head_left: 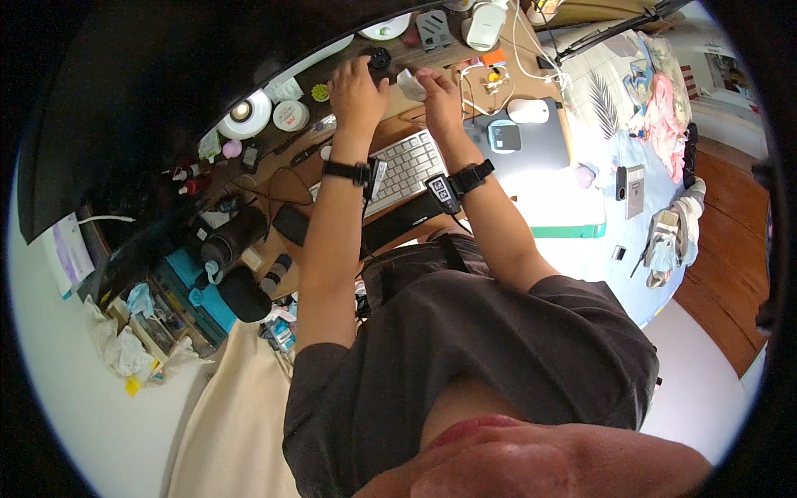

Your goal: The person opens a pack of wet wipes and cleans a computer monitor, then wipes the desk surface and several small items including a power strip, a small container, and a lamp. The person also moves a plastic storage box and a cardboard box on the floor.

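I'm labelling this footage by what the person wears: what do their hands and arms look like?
The left hand and right hand show no gloves. Each wrist has a black strap with a small dark module bearing a pale label; a thin dark cable runs from the right one. The dark sleeves are short.

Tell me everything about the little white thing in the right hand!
The white piece is small and looks thin, maybe paper or plastic; I can't tell which. The right hand pinches it by its right side. It is held beyond the keyboard, with a gap between it and the left hand.
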